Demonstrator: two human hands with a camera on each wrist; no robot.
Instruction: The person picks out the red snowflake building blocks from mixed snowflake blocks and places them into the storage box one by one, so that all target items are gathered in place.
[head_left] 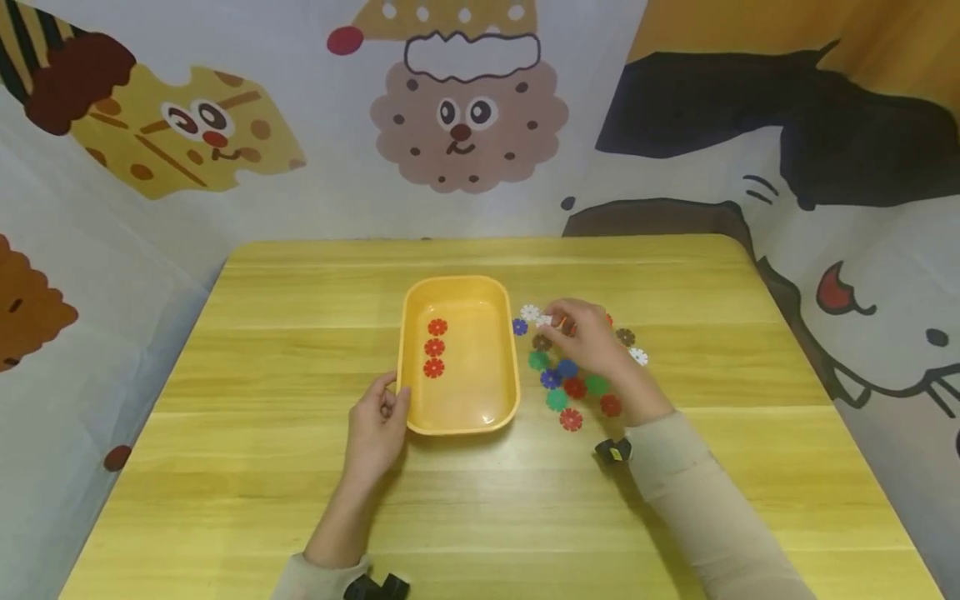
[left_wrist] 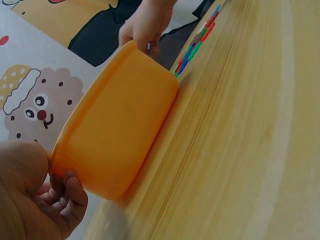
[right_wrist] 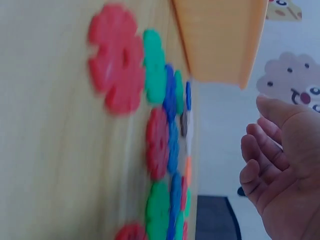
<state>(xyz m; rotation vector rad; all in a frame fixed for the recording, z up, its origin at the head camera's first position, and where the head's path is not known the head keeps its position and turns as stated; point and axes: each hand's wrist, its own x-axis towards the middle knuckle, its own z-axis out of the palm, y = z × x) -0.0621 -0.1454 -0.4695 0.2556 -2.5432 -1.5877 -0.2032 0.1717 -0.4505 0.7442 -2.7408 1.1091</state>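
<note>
A yellow-orange plastic tray (head_left: pixel 459 427) stands on the table, with three red snowflake discs (head_left: pixel 435 347) in a column inside. My left hand (head_left: pixel 377 429) holds the tray's near left side, thumb at the rim and fingers curled by the outer wall. To the right of the tray, my right hand (head_left: pixel 588 337) hovers over a spread of loose snowflake discs (head_left: pixel 574 388). Its fingers (right_wrist: pixel 267 145) are loosely bent, and no disc shows between them in the right wrist view. Near its fingertips lie white discs (head_left: pixel 529 312) and a blue disc (head_left: pixel 520 327).
The scattered discs are red, green, blue, brown and white, lying flat on the wood-patterned table (head_left: pixel 262 358). Behind the table hangs a cloth with cartoon figures (head_left: pixel 471 125). A black strap piece (head_left: pixel 613 451) sits by the right sleeve.
</note>
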